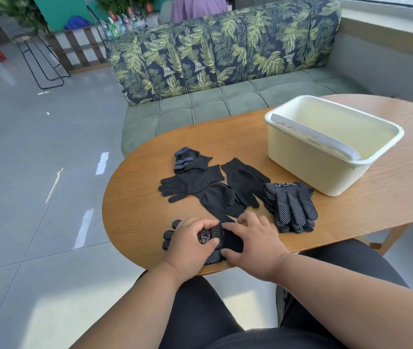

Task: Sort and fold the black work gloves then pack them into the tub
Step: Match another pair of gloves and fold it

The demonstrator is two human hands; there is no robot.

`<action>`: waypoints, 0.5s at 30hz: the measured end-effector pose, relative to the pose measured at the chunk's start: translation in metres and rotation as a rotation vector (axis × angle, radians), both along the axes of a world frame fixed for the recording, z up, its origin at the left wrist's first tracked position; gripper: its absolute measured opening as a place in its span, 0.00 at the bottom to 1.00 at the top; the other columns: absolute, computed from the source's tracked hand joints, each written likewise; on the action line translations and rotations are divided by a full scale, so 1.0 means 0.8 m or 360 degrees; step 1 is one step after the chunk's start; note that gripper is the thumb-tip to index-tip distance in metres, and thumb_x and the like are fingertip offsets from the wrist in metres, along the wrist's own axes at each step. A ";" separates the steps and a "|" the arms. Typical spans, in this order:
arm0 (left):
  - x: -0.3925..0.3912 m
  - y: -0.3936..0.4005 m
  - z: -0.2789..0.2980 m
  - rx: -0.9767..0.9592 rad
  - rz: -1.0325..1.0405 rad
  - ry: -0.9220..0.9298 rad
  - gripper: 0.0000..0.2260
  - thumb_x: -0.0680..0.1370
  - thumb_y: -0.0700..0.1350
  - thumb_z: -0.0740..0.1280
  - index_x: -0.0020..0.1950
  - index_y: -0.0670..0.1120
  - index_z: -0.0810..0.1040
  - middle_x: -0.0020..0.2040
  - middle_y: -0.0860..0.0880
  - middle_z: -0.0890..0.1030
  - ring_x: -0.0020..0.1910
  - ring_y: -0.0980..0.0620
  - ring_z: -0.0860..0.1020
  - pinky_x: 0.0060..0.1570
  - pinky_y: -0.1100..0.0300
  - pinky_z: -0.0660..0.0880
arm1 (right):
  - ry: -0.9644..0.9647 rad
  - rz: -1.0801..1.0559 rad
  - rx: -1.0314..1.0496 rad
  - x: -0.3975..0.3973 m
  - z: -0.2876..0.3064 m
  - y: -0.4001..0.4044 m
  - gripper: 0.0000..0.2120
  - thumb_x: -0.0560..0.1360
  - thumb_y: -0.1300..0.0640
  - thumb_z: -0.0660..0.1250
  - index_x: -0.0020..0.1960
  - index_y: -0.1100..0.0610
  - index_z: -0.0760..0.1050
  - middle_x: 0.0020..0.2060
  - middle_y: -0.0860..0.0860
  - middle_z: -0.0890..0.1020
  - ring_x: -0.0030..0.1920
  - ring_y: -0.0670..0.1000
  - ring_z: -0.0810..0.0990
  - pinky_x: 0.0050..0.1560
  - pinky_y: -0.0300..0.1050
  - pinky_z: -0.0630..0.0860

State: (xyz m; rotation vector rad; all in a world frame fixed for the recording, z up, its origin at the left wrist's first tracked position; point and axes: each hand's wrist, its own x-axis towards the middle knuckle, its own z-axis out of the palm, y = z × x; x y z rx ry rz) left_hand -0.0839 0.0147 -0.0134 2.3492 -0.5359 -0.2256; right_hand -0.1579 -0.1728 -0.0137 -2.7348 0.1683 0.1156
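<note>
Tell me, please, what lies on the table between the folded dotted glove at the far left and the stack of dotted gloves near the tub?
In the head view, three plain black gloves lie there, overlapping, between the folded glove and the stack.

Table: a wooden table [351, 215] with a rounded end filled the middle and right of the frame.
Tub: a pale yellow tub [301, 170] stood on the table at the upper right, with a white handle [313, 137] lying across its top.
Dotted stack: a stack of dotted gloves [291, 206] lay just below the tub, fingers pointing to the lower edge of the frame.
Plain gloves: three plain black gloves [213, 192] lay in the middle, overlapping each other.
Folded glove: a small folded dotted glove [190, 159] lay above them, touching one.
Near glove: one dotted glove [215, 238] lay at the table's lower edge, under two hands.
</note>
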 end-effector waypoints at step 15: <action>-0.010 0.001 -0.003 0.0682 -0.0325 -0.0272 0.25 0.86 0.57 0.54 0.84 0.59 0.57 0.83 0.56 0.58 0.81 0.52 0.52 0.81 0.49 0.53 | -0.0176 0.0064 0.0252 -0.006 -0.012 -0.009 0.18 0.73 0.35 0.60 0.61 0.32 0.76 0.61 0.42 0.68 0.63 0.50 0.67 0.66 0.53 0.64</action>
